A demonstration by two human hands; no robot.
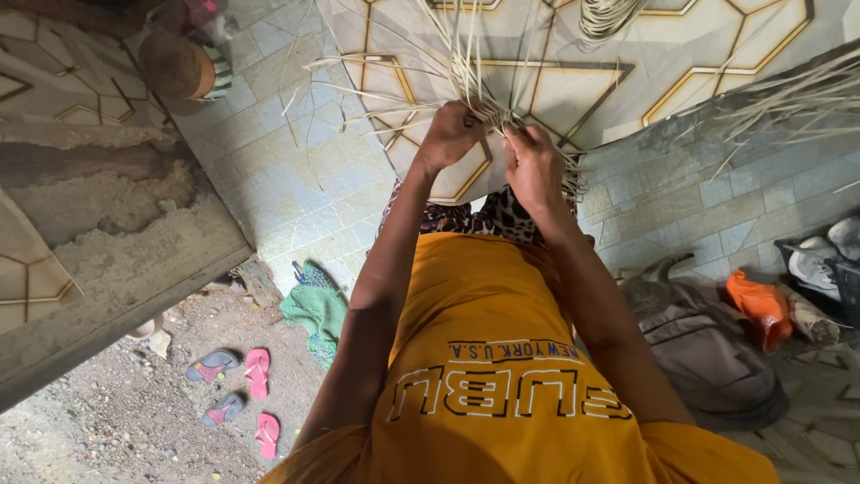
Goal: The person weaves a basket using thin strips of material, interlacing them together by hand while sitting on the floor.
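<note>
Two hands meet at the top middle of the head view, both closed on a bundle of pale straw strands [475, 85]. The left hand [451, 133] is clenched around the strands from the left, knuckles towards the camera, and the right hand [530, 166] grips them from the right and slightly lower. The two hands sit just beside each other, almost touching, with the gathered part of the bundle pinched between and just above them. From that point the loose ends fan upward and out to the left over the patterned floor tiles [573, 81], and a few strands hang down past the right hand on its right side. Whether the strands are plaited or only bunched at the grip cannot be told.

Both forearms run up from the lower middle of the picture, over an orange shirt [484, 332] and a strip of spotted cloth [502, 215] just under the hands.

More loose straw [788, 99] lies well apart at the upper right on grey paving. A grey bag [708, 350] and an orange cloth [760, 305] rest to the right of the right arm. To the left of the left arm lies a green knitted cloth [315, 309], and farther down on the dirt ground lie two pairs of sandals, pink [258, 372] and grey [213, 364]. A round brown basket-like object [176, 64] sits at the upper left.
</note>
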